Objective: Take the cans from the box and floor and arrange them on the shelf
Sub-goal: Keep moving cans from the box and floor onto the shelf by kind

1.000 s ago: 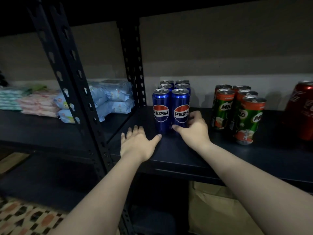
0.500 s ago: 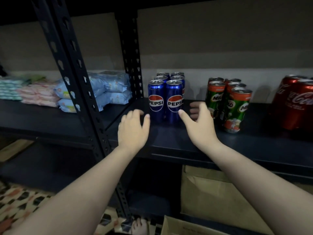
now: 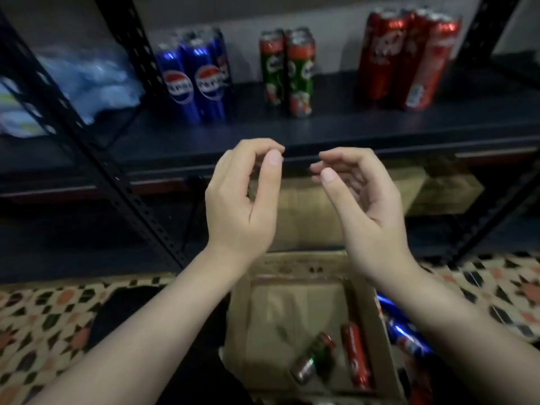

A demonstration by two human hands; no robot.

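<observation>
On the dark shelf (image 3: 336,130) stand three groups of cans: blue Pepsi cans (image 3: 194,80), green Milo cans (image 3: 289,73) and red Coca-Cola cans (image 3: 409,57). Below, an open cardboard box (image 3: 292,311) holds a green can (image 3: 314,356) and a red can (image 3: 356,355), both lying down. Blue cans (image 3: 403,331) lie on the floor to the right of the box. My left hand (image 3: 242,197) and my right hand (image 3: 362,200) hover in front of the shelf edge, above the box. Both are empty with fingers loosely curled and apart.
A black perforated upright (image 3: 87,141) slants down the left side. Plastic-wrapped packs (image 3: 87,80) lie on the shelf left of the Pepsi cans. Another cardboard box (image 3: 380,194) stands on the lower shelf. A patterned mat (image 3: 43,317) covers the floor.
Both hands have let go of the Pepsi cans and pulled back off the shelf. The view has tilted down, bringing the box and the floor cans into sight.
</observation>
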